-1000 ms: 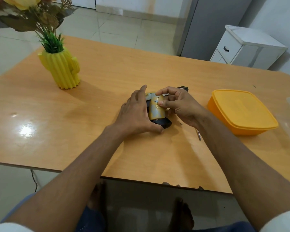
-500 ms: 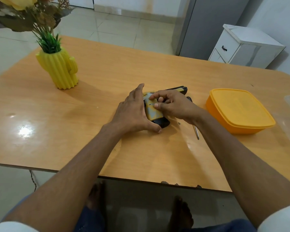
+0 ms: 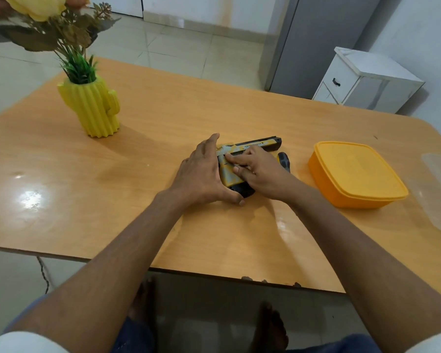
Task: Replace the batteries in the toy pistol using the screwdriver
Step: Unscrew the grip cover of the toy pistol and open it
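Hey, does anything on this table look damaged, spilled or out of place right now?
Only one small thing: the table's near edge is chipped, a few dark nicks showing in the rim. Nothing is spilled. The toy pistol lies flat under both hands, and the screwdriver rests beside it.

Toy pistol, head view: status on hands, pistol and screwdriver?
Left hand braces toy pistol flat on table. Right hand presses its grip, fingers straight. Screwdriver lies unheld behind right hand.

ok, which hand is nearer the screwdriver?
Right. The right hand lies just beside the screwdriver handle, not holding it; the left hand is across the toy pistol.
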